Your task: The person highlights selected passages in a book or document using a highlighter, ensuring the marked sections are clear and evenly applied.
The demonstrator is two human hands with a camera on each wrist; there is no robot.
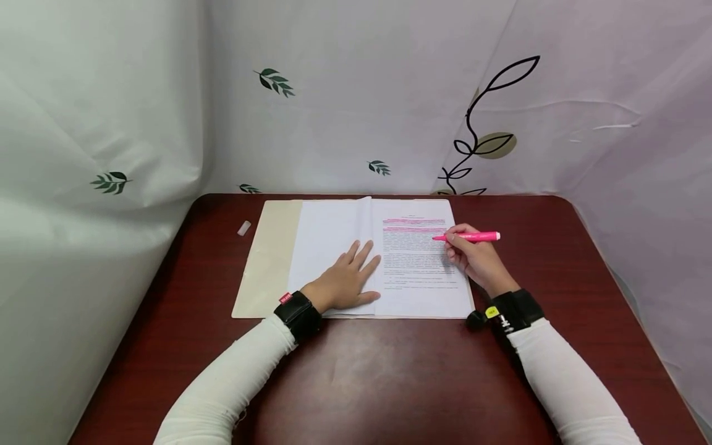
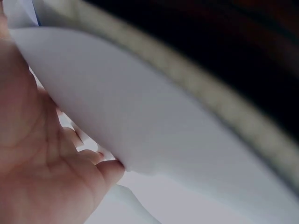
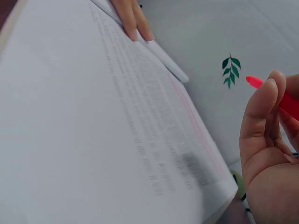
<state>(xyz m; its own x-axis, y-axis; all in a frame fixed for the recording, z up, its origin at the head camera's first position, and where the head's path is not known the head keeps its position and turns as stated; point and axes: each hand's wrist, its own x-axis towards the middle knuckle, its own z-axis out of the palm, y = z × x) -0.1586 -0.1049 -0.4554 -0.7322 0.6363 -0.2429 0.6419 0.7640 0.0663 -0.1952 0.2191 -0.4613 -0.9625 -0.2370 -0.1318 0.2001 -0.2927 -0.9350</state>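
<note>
A printed page [image 1: 423, 296] lies on the right side of an open cream folder [image 1: 267, 259], with pink highlighted lines near its top. My right hand [image 1: 473, 256] pinches a pink highlighter [image 1: 481, 236], its tip pointing left over the text. In the right wrist view the thumb and fingers close round the highlighter [image 3: 289, 106], and its tip shows apart from the paper. My left hand [image 1: 347, 281] rests with spread fingers on the blank left-hand sheet [image 1: 322, 228], close to the fold. The left wrist view shows the palm [image 2: 42, 154] beside a raised white sheet edge [image 2: 117, 88].
A small white eraser-like piece [image 1: 244, 228] lies left of the folder on the dark red table [image 1: 356, 377]. A pale curtain [image 1: 345, 99] with leaf prints hangs behind the table. Black bands [image 1: 299, 316] wrap both wrists.
</note>
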